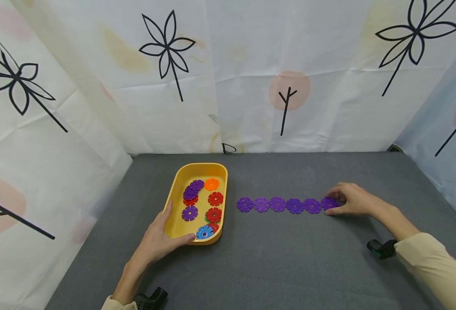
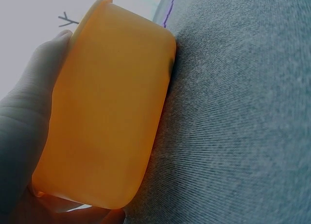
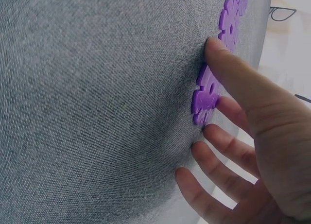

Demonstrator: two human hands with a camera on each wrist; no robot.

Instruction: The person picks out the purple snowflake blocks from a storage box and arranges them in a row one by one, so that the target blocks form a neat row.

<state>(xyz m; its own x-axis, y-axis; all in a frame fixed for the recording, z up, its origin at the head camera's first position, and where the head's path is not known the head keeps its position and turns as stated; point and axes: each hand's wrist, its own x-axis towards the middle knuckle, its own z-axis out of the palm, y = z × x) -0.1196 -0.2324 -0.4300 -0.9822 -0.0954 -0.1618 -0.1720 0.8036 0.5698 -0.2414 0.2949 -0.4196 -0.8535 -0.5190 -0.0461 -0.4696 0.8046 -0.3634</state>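
Note:
A row of several purple flower-shaped discs point(image 1: 277, 204) lies flat on the grey cloth, edge to edge. At the row's right end my right hand point(image 1: 352, 199) pinches the last purple disc point(image 3: 206, 97) between thumb and index finger; the other fingers are spread beside it in the right wrist view. My left hand point(image 1: 156, 239) grips the near left corner of a yellow tray point(image 1: 224, 181), thumb on the near rim and fingers along the left side. Inside the tray lie purple discs point(image 1: 189, 213), red discs point(image 1: 215, 199), an orange disc point(image 1: 211, 184) and a blue disc point(image 1: 204, 232).
Grey cloth point(image 1: 274, 267) covers the tabletop. White curtains point(image 1: 243, 51) printed with leaves and trees stand behind and at both sides. A dark wrist device point(image 1: 381, 249) sits at the right wrist, and another point(image 1: 152, 299) at the left.

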